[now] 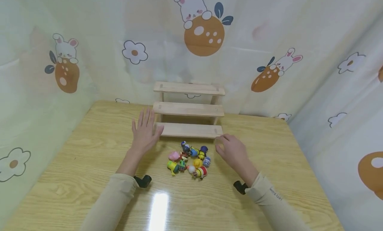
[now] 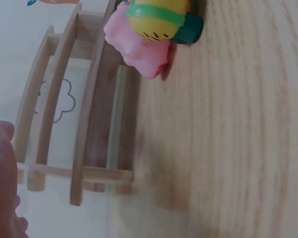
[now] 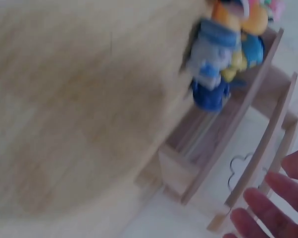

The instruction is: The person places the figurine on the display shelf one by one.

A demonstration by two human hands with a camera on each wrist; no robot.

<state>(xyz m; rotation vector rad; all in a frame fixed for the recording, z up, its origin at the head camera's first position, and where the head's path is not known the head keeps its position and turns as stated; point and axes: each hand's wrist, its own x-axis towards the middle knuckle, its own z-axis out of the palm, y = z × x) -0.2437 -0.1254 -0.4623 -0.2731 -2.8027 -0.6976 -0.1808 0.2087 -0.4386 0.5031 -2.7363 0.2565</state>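
My left hand point(image 1: 145, 132) is held out with straight, spread fingers at the left end of a three-step wooden shelf point(image 1: 191, 130); whether it touches the wood I cannot tell. Loosely bent fingers show on my right hand point(image 1: 231, 151), near the shelf's lower right corner, with nothing in them. Between the hands, a cluster of several small toy figures lies on the table before the shelf. Among them are a pink figure point(image 2: 134, 44), a yellow figure with a green band point(image 2: 161, 17), a grey-blue one point(image 3: 211, 54) and a red-and-yellow one point(image 1: 201, 172).
The wood-grain table point(image 1: 263, 141) meets a curtain point(image 1: 98, 64) printed with rabbits and flowers at the back and sides. Dark wrist-camera mounts point(image 1: 143, 181) stick out by both cuffs. Glare point(image 1: 159, 209) shows on the front of the tabletop.
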